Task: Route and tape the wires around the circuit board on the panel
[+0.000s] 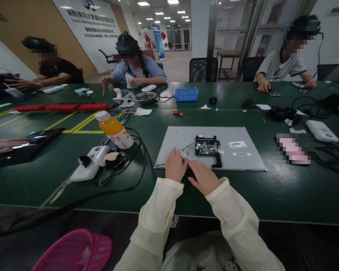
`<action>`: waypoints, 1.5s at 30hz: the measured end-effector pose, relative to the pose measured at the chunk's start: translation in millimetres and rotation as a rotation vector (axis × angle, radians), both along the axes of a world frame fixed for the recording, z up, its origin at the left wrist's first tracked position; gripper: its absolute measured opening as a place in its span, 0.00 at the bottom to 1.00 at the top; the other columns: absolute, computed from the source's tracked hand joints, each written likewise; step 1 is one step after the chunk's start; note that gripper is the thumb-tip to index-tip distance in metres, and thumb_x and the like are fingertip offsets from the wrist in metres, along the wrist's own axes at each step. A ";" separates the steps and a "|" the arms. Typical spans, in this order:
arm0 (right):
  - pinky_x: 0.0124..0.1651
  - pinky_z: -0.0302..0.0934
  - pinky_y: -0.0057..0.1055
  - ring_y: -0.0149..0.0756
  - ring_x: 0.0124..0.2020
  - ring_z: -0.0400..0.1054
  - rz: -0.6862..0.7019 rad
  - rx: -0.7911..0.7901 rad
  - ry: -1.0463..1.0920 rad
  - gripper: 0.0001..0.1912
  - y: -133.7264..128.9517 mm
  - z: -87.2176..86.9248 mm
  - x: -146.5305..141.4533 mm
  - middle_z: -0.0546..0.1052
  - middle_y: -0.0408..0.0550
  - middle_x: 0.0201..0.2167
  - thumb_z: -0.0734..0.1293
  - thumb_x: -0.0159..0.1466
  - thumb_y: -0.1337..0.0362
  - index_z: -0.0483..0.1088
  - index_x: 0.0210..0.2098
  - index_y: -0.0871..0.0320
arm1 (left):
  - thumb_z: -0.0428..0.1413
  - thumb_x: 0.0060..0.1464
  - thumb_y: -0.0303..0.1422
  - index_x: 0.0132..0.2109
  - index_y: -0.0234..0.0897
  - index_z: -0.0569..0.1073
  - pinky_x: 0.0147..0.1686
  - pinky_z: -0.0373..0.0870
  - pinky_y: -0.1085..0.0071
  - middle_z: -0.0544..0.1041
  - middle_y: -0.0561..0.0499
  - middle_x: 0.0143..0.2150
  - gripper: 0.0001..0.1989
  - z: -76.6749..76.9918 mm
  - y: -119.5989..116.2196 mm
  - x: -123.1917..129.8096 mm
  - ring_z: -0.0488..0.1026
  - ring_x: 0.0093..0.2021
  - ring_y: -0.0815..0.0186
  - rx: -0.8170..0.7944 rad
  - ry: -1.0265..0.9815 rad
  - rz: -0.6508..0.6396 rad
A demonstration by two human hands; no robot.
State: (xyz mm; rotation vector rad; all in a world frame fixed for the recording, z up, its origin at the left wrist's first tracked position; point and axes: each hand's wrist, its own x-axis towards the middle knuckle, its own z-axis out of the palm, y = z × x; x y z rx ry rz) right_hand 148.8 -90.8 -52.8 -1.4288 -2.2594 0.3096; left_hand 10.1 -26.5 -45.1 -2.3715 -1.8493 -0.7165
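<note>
A flat grey panel point(175, 141) lies on the green table in front of me. On it sits a black bracket point(217, 162) around a green circuit board point(207, 147), with thin cables running left from it. My left hand point(175, 165) is at the panel's near left part, its fingers closed at a small white strip point(183, 154). Beside it, my right hand point(203, 176) touches the strip's right end with its fingertips, the fingers together and the thumb apart. Whether the right hand grips anything is hard to see. Two white labels point(237, 144) are on the panel's right side.
An orange drink bottle point(114, 130), a white device point(90, 163) and black cables stand left. Beyond the panel are an orange screwdriver point(180, 114) and a blue basket point(186, 94). A phone point(293, 149) lies right. Several people sit around the table.
</note>
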 end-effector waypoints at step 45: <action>0.50 0.63 0.37 0.39 0.45 0.69 -0.248 0.170 0.202 0.15 -28.4 15.5 2.0 0.76 0.52 0.41 0.56 0.66 0.67 0.70 0.48 0.58 | 0.47 0.57 0.28 0.39 0.40 0.75 0.42 0.62 0.64 0.78 0.47 0.40 0.11 32.7 5.5 -30.9 0.71 0.43 0.60 0.057 0.174 -0.016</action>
